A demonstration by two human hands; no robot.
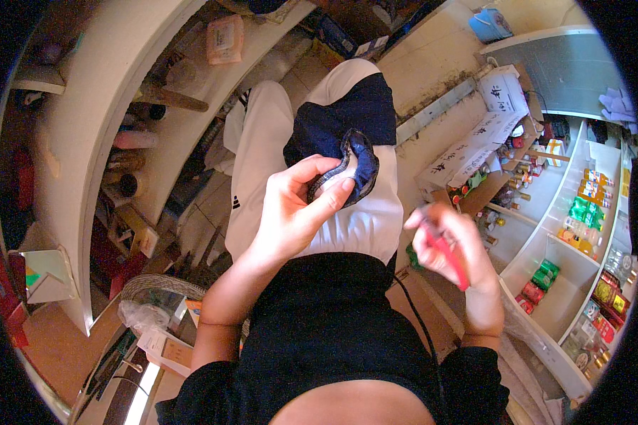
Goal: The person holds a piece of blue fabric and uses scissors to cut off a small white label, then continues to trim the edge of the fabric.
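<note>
My left hand pinches a small dark navy fabric piece between thumb and fingers, above my lap. Its curved border looks stitched or ribbed, and a pale inner side shows near my thumb. To the right, my right hand is raised beside my thigh, apart from the piece. A small tool with a red handle is held in it; motion blur hides its tip and exact kind. A dark navy cloth lies across the knees of my white trousers, beneath and beyond the held piece.
White shelves with bottles and cans stand at the right. Cardboard boxes bearing writing sit by the wall, below a blue bucket. Cluttered shelving fills the left. A black cable runs beside my right side.
</note>
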